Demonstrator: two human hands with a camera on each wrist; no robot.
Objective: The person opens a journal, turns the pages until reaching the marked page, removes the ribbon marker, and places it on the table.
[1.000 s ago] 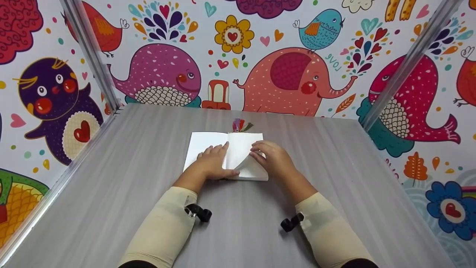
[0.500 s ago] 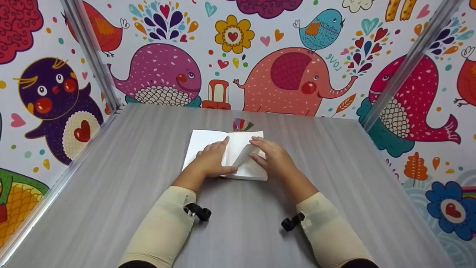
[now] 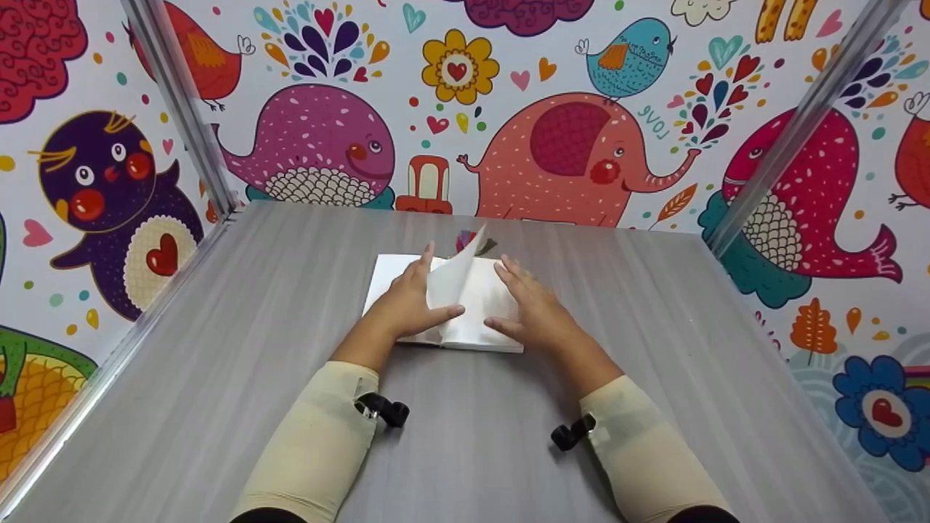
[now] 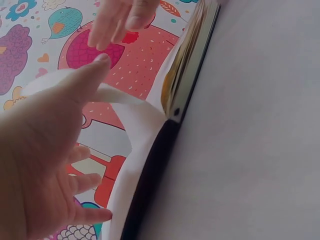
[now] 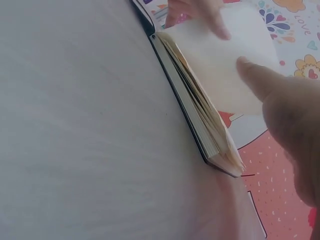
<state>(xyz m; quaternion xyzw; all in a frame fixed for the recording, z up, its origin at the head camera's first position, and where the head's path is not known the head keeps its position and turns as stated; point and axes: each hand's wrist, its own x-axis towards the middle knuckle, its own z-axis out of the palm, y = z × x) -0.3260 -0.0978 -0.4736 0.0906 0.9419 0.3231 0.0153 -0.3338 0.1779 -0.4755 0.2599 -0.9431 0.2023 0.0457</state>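
A notebook (image 3: 476, 323) with blank white pages and a dark cover (image 4: 150, 185) lies spread on the table. One page (image 3: 454, 280) stands up from the middle, leaning between the hands. My left hand (image 3: 403, 305) is over the left half, fingers straight and thumb extended; the raised page lies close to its fingers. Over the outer edge of the right half is my right hand (image 3: 538, 309), thumb apart from the fingers, pinching nothing. In the right wrist view the thumb (image 5: 257, 75) appears in front of the raised page; contact cannot be told. Coloured tassels (image 3: 463, 240) stick out behind the notebook.
The grey table (image 3: 465, 436) stretches around the notebook. Walls with cartoon animals (image 3: 552, 160) enclose the back and sides, with metal posts (image 3: 182, 109) at the corners. Black clips (image 3: 385, 410) sit on both sleeves.
The page that the right hand was lifting now stands upright near the spine. Right fingers have come off it and spread. My left hand has shifted slightly left and lifted its fingers.
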